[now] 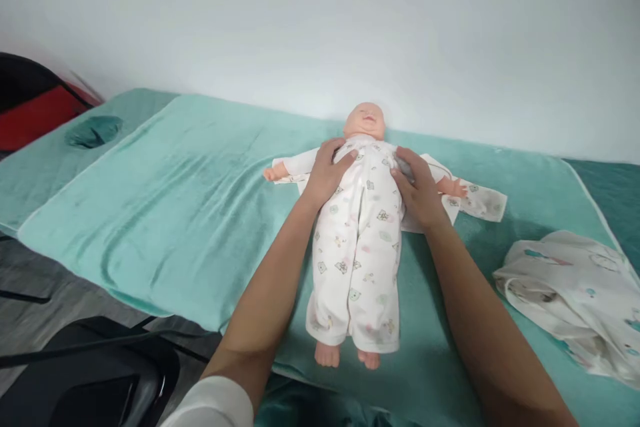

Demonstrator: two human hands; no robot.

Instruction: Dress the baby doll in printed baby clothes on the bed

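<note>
White printed cloth [373, 283], softly wrinkled, covers a smooth-headed doll [363, 210], lying on its back on the velvety green sheet [165, 193], head far, feet near. The left hand [326, 175] and the right hand [420, 190] rest, loosely curved, on both sides of its chest; whether they pinch the cloth, I cannot tell. Crumpled patterned fabric [570, 293] lies right; behind stands a plain pale wall [320, 27], near left a black chair [100, 367].
</note>
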